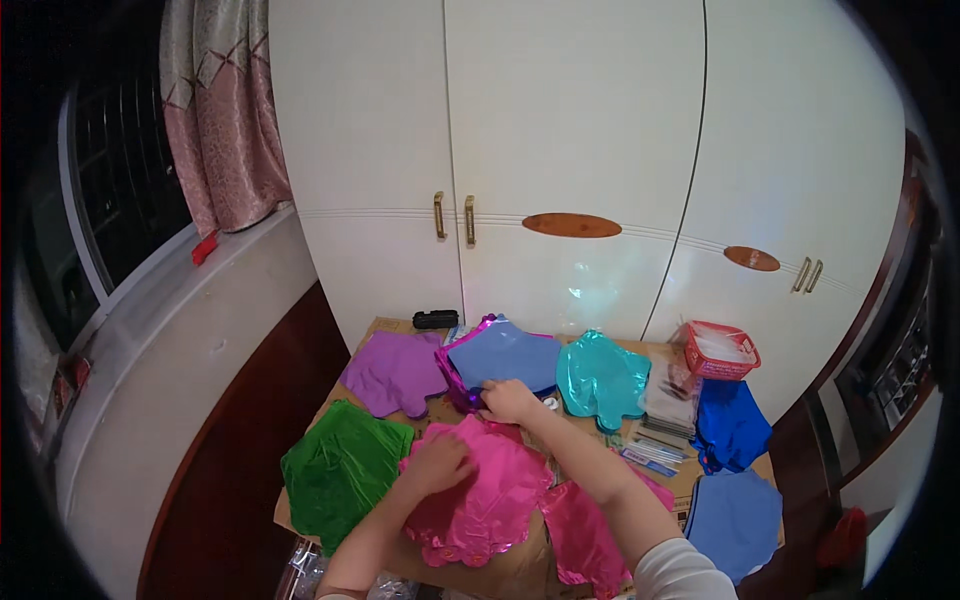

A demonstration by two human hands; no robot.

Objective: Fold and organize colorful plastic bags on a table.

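Note:
A stack of flat pink foil balloons (495, 505) lies in front of me. My left hand (440, 462) rests over its left part, fingers loosely spread and slightly blurred. Farther off, my right hand (508, 402) reaches across to where the pink stack's far edge meets a flat foil piece, blue-grey with shiny purple edges (505, 352). Its fingers are curled together there; what they pinch is hidden beneath them. Green foil balloons (345, 470) lie left of the pink stack. A darker pink foil sheet (582, 535) sits under my right forearm.
Purple foil (395, 370) and teal foil (603, 375) flank the blue-grey piece on the cardboard-covered table (522, 575). On the right are clear packets (668, 395), a red basket (720, 350), bright blue foil (733, 425) and more blue-grey foil (735, 520). White cabinet doors (580, 120) stand behind.

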